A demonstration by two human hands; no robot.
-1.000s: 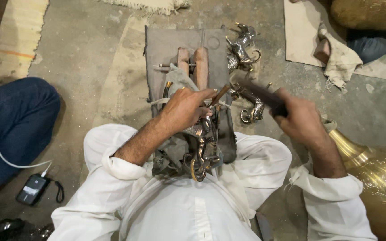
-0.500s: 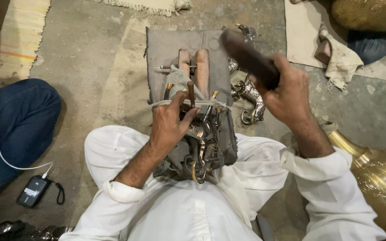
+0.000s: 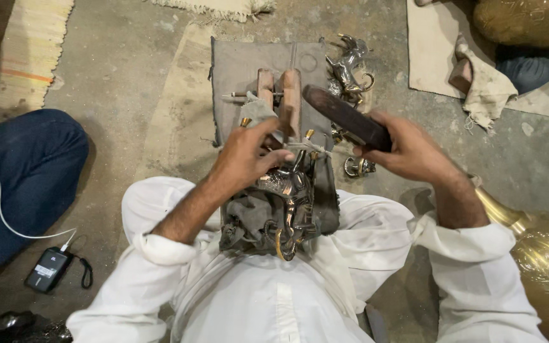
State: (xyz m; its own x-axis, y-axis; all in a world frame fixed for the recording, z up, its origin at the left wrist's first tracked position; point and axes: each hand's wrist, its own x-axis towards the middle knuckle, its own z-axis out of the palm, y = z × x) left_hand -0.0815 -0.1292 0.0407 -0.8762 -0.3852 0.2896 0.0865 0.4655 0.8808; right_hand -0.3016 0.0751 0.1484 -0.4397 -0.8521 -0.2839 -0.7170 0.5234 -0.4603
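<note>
My left hand [image 3: 248, 155] presses a thin tool down onto a brass horse figure [image 3: 287, 203] that lies wrapped in grey cloth on my lap. The figure is tied with cord into a wooden clamp [image 3: 282, 101] that juts forward over a grey cloth pad [image 3: 236, 70]. My right hand [image 3: 408, 149] grips a dark wooden mallet [image 3: 344, 117], held raised to the right of the clamp, its head pointing up and left.
More brass figures [image 3: 349, 63] lie on the floor behind the mallet. A large brass vessel [image 3: 541, 254] lies at the right. Another person's blue-clad leg [image 3: 20, 171] is at the left, beside a small black device [image 3: 47, 270] on a white cable.
The mallet came up from a low stroke near the figure a second ago to a raised position, and has now dropped slightly and shifted left. My left hand stays on the figure.
</note>
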